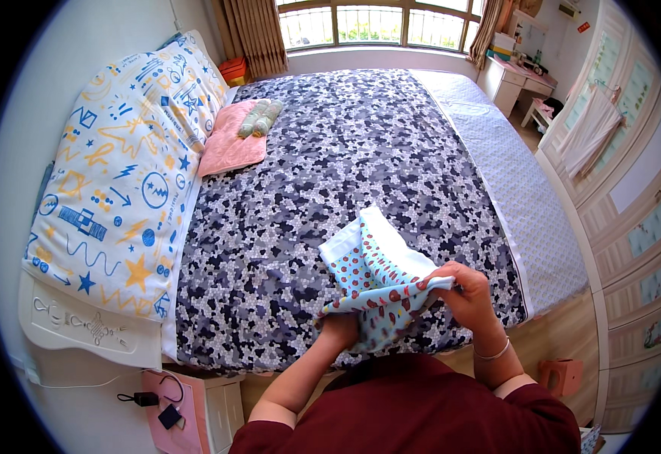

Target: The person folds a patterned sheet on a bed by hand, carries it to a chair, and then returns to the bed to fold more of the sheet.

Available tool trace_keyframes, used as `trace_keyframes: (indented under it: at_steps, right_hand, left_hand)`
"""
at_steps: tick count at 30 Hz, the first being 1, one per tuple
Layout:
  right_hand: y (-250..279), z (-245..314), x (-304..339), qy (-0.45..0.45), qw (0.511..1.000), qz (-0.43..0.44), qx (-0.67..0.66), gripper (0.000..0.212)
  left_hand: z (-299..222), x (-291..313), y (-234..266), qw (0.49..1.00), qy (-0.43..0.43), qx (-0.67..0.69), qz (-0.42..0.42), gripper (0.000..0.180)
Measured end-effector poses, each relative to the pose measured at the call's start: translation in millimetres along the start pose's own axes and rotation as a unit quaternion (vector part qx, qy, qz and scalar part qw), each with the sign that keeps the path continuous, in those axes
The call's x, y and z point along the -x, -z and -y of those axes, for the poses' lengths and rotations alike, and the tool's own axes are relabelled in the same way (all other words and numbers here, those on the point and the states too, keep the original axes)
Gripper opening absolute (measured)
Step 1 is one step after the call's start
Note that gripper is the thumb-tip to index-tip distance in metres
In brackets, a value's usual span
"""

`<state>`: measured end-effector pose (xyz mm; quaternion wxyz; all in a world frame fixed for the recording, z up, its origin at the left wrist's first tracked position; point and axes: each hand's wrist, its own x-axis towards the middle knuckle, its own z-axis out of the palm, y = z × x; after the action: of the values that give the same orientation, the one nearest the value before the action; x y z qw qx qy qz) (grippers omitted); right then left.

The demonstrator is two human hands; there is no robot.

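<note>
A light blue cloth [379, 291] with a small red-brown print and broad white parts is held partly folded above the near part of the bed. My right hand [468, 293] pinches its right edge, thumb on top. My left hand [338, 331] is at the lower left edge, with the fabric draped over its fingers, so the fingertips are hidden. The cloth's edge stretches between both hands, and its white far corner points toward the middle of the bed. Under it lies a black, grey and white camouflage-patterned bed sheet [330, 159].
Against the headboard at left leans a large white cushion [118, 181] with blue and yellow drawings. Beside it lie a pink pillow [232, 144] and a pale green roll-shaped pillow [261, 119]. A pink-topped nightstand [175, 424] stands at lower left, a pink stool [561, 376] at right.
</note>
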<state>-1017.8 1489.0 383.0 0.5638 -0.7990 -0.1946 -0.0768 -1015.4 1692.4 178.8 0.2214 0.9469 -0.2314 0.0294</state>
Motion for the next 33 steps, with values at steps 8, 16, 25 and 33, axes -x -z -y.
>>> trace_keyframes:
  at_steps: [8,16,25,33]
  right_hand:
    - [52,-23,-1,-0.062,0.968,-0.243,-0.031,0.010]
    - [95,0,-3,0.044,0.921,-0.387,-0.022,0.017]
    - [120,67,2,0.239,0.904,-0.342,-0.092,0.018]
    - [134,59,19,0.211,0.917,-0.329,-0.074,0.014]
  left_hand:
    - [-44,27,130,0.948,-0.083,-0.017,0.306,0.018]
    - [-55,34,250,0.978,-0.182,-0.074,-0.069,0.024]
    - [-68,49,309,0.818,-0.325,-0.241,-0.409,0.006]
    - [-81,45,331,0.832,-0.256,-0.389,-0.302,0.006]
